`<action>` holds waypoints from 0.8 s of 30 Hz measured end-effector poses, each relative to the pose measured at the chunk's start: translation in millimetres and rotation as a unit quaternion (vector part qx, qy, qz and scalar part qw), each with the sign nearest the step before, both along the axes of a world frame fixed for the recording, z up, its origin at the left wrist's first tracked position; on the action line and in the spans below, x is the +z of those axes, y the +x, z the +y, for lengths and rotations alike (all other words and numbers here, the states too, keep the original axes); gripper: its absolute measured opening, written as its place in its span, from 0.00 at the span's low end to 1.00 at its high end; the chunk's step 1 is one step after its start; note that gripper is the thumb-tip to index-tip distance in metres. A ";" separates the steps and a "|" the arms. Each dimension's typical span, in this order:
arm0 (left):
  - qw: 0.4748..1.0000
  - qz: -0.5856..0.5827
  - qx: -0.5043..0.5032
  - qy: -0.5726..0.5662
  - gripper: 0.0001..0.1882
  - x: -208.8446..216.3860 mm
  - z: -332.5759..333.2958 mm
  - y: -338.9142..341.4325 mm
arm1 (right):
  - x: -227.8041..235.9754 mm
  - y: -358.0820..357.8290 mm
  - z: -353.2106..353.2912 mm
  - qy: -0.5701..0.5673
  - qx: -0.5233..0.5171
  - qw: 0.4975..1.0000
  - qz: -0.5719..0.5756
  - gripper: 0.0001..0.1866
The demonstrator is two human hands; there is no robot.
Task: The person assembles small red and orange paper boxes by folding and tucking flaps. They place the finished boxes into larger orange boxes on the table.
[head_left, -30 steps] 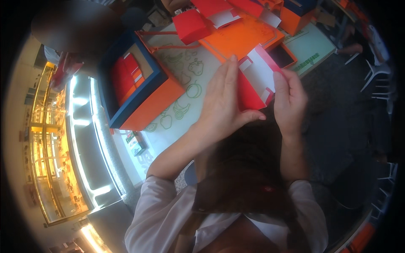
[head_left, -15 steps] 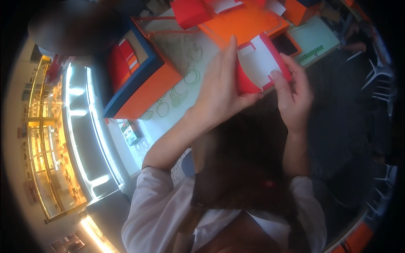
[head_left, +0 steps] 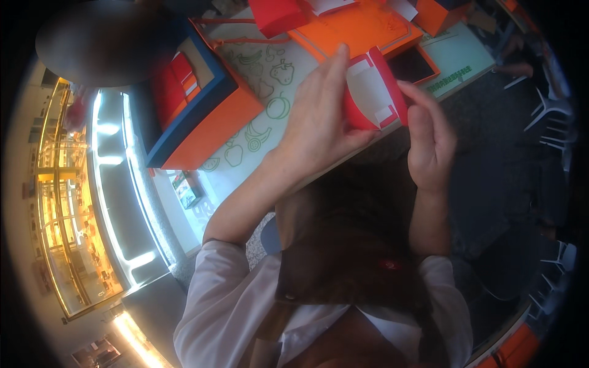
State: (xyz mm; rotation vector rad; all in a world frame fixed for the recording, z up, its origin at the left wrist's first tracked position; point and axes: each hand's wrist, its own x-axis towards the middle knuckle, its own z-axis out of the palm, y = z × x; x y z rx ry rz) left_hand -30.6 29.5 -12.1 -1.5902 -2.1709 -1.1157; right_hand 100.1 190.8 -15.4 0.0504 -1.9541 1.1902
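Note:
Up over the table's edge I hold a small open red cardboard box point(head_left: 392, 86) with a white inside. My left hand point(head_left: 316, 113) is wrapped round its left side, thumb under the near corner and fingers along the far side. At the right wall, my right hand point(head_left: 432, 141) has its index finger against the red card and its thumb bent close to the near corner. Some of the right fingertips are hidden behind the hand. White tabs show inside the box's corners.
Left of my hands stands a large orange box with a blue rim point(head_left: 211, 138), with red packets point(head_left: 178, 86) in it. Beyond lie an orange lid point(head_left: 356, 27), a red box point(head_left: 276, 15) and an orange tray point(head_left: 429, 56). A small carton point(head_left: 185, 189) sits on the fruit-patterned table point(head_left: 277, 109).
The box's right wall has swung inward and stands more upright, so the opening looks narrower. My right thumb has come out from inside the box to its outer right side.

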 end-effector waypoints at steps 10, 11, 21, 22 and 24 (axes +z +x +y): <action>0.999 0.011 -0.035 0.020 0.68 -7.8 3.3 -0.7 | -8.4 -19.7 -14.1 -0.264 0.122 0.956 -0.038 0.10; 0.999 0.017 -0.032 0.010 0.69 -7.6 2.9 -0.6 | -8.4 -19.5 -14.4 -0.264 0.122 0.956 -0.045 0.11; 1.000 0.012 -0.025 -0.002 0.69 -13.0 4.5 -0.3 | -8.7 -19.5 -16.0 -0.242 0.096 0.963 -0.074 0.16; 1.000 0.010 -0.025 -0.001 0.69 -14.2 4.5 -0.6 | -9.1 -19.8 -16.3 -0.248 0.093 0.961 -0.080 0.15; 1.000 0.003 -0.025 -0.001 0.69 -15.3 5.2 -0.9 | -10.7 -21.3 -16.0 -0.227 0.077 0.968 -0.075 0.15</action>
